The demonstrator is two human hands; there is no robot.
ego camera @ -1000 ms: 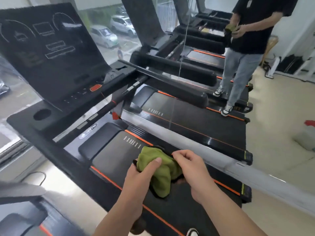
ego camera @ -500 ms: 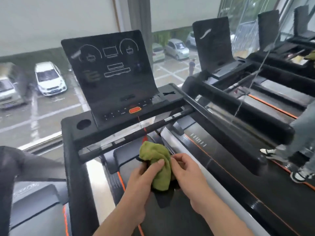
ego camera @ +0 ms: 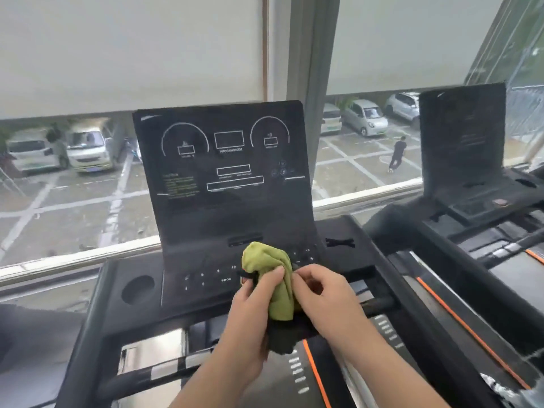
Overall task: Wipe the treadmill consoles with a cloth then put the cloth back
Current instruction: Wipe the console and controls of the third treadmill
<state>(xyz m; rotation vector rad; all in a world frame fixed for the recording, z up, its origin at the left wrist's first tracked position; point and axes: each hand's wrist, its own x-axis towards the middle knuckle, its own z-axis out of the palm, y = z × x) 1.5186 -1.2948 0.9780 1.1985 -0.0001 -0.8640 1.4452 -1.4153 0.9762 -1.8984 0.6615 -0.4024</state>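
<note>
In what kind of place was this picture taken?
Most likely a gym, on an upper floor: a treadmill console stands in front, a second console to its right, and parked cars show below, outside.

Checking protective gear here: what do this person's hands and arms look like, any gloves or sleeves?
Bare throughout. The left hand and right hand wear no gloves; no ring, watch or wristband shows. The left forearm and right forearm show no sleeve down to the frame's bottom edge.
</note>
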